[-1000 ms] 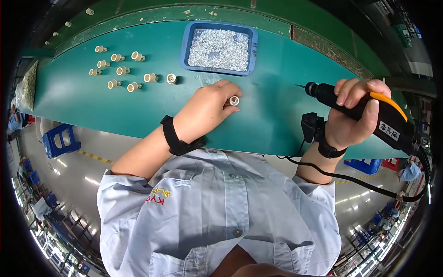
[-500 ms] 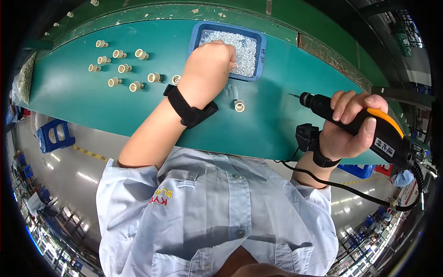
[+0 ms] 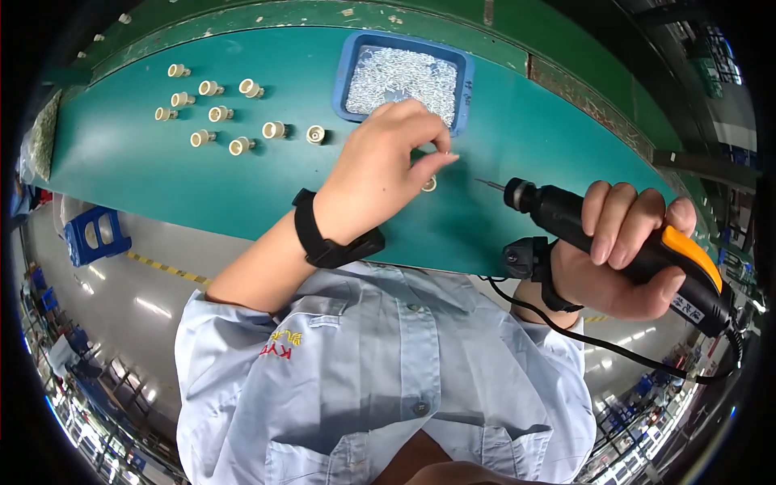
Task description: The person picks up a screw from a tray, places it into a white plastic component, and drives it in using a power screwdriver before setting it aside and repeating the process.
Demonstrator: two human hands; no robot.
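The left hand (image 3: 376,170) has thumb and index tips pinched together; whether a tiny piece sits in that grip is too small to tell. Just below the thumb, partly hidden, a cream socket (image 3: 430,184) stands on the green surface (image 3: 517,129). The right hand's (image 3: 610,279) grip wraps a power screwdriver (image 3: 558,212), its bit pointing left across a strip of surface. Beyond lies a blue tray (image 3: 344,81) of metal pieces (image 3: 404,77), with green room rightward to the far ledge (image 3: 594,109); ten sockets (image 3: 241,146) spread leftward.
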